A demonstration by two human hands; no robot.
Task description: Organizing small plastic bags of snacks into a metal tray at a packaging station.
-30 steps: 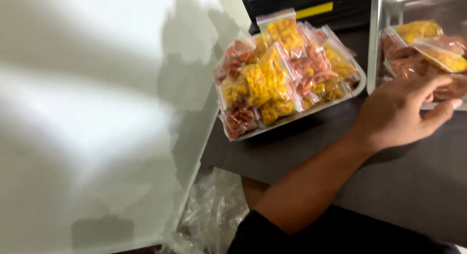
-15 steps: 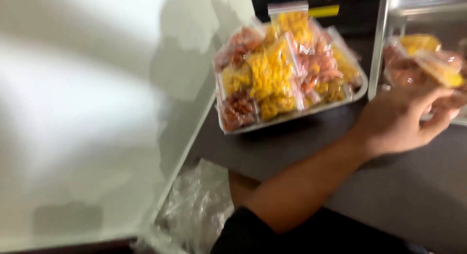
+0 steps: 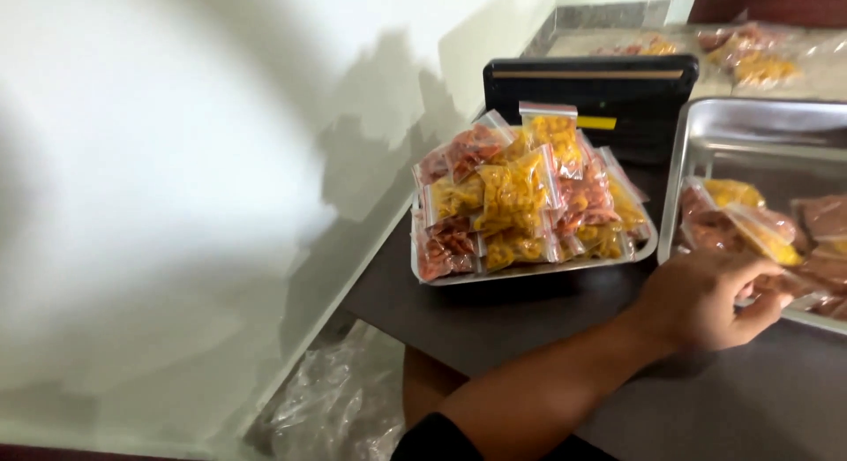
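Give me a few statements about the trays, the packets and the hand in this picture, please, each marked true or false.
1. The left hand reaches to the packets in the right tray. True.
2. The small tray is heaped with sealed packets of yellow and red pieces. True.
3. The trays sit on a white tabletop. False: the tabletop is dark.
4. The black device stands in front of the small tray. False: behind it.

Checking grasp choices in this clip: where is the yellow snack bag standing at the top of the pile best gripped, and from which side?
Grip the yellow snack bag by its flat sealed top strip, coming from above. It stands nearly upright at the top of the pile on the small tray, so that strip is free, while neighbouring bags crowd its lower sides.
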